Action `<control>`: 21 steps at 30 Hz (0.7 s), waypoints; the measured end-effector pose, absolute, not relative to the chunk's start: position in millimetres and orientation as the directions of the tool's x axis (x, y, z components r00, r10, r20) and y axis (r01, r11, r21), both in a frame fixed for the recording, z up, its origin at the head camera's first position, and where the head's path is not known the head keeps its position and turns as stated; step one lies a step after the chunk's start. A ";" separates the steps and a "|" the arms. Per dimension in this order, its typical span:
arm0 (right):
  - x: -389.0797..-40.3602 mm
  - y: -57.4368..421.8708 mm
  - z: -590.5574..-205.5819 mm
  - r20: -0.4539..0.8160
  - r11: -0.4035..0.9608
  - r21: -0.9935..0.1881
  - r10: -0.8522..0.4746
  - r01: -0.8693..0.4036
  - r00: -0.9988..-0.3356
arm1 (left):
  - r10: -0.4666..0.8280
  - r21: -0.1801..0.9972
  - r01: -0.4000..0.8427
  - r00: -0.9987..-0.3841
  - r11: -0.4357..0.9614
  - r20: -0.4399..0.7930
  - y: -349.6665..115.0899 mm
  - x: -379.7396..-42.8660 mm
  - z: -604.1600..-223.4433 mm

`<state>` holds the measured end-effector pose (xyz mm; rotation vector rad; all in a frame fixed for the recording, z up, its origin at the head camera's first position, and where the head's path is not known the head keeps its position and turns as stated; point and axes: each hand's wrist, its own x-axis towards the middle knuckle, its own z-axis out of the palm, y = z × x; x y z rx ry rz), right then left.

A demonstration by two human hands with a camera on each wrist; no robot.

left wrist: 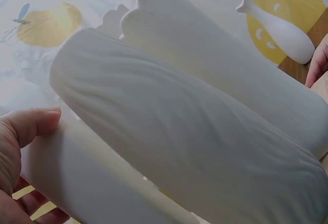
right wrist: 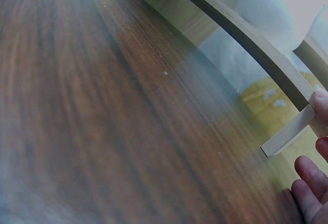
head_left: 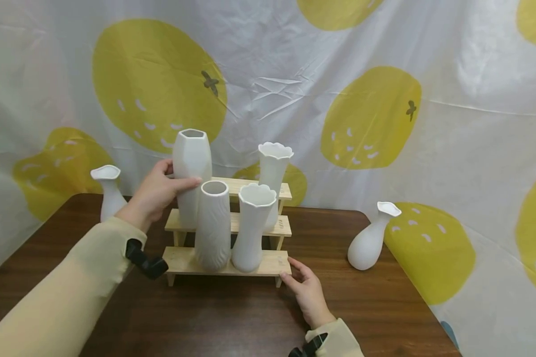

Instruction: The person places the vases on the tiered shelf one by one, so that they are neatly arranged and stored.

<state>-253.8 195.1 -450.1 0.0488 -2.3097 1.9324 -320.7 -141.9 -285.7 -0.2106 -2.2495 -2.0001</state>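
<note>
My left hand (head_left: pixel 154 191) grips a tall white vase with an angular mouth (head_left: pixel 192 153), thumb across its front and fingers round the far side. This vase stands upright at the left of the middle step of a three-tier wooden stand (head_left: pixel 183 260), its base partly hidden. In front, on the lowest step, are a ribbed cylindrical vase (head_left: pixel 213 228) and a scallop-rimmed vase (head_left: pixel 252 230). Another scalloped vase (head_left: pixel 274 166) rises behind them on the right. With thumb and fingers, my right hand (head_left: pixel 310 292) pinches the right end of the lowest step, also visible in the right wrist view.
A slender-necked white vase (head_left: pixel 369 240) stands on the brown table (head_left: pixel 232 317) to the right. A similar vase (head_left: pixel 109 191) is at the far left, partly behind my left forearm. A fruit-patterned curtain (head_left: pixel 268 59) hangs close behind the table.
</note>
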 end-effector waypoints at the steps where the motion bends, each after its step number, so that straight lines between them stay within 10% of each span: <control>1: -253.4 194.8 -449.7 0.119 0.180 -0.978 0.058 -0.107 -0.991 | 0.026 0.976 0.185 -0.983 0.115 0.184 -140.8 -322.0 -286.0; 21: -257.9 197.3 -456.4 0.114 0.154 -0.983 0.060 -0.104 -0.992 | 0.076 0.982 0.155 -0.986 0.106 0.147 -128.5 -340.2 -290.1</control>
